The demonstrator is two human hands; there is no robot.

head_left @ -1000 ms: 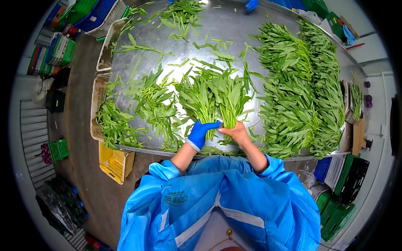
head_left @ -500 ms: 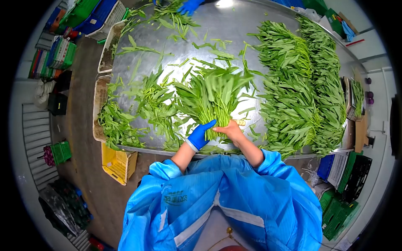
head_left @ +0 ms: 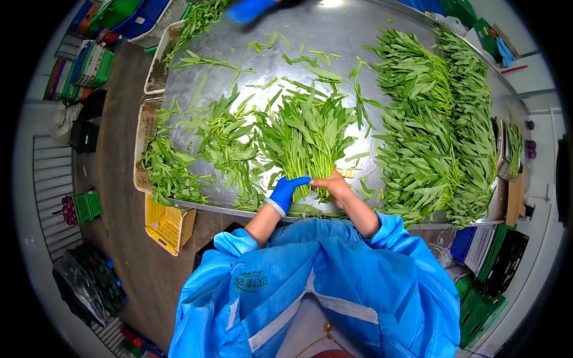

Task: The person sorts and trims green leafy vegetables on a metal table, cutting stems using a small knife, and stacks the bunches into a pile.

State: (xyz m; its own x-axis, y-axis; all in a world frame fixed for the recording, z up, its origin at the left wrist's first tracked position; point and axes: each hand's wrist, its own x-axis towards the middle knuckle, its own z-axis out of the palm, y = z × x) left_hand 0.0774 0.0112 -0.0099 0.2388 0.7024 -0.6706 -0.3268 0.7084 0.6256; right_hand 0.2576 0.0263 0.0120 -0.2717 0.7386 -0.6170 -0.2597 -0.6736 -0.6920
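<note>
A bunch of water spinach (head_left: 304,131) stands leaves-away in front of me, at the near side of the metal table. My left hand (head_left: 287,193), in a blue glove, is wrapped round the stems on the left. On the right, my bare right hand (head_left: 334,186) grips the stems, its thumb close to the gloved thumb. The lower stem ends are partly hidden by my hands. Loose water spinach (head_left: 227,143) lies scattered to the left. Beside my right hand is a small pale-yellow thing (head_left: 345,173) that I cannot make out.
Long rows of water spinach (head_left: 418,137) fill the table's (head_left: 286,36) right side. Crates (head_left: 143,146) holding greens line its left edge, and a yellow crate (head_left: 170,230) sits below. Across the table a co-worker's blue-gloved hand (head_left: 250,9) is blurred.
My hands keep their hold on the bunch, whose blurred leaves are now sharper and part slightly in the middle. The co-worker's hand and the far greens have shifted left. The view has shifted slightly.
</note>
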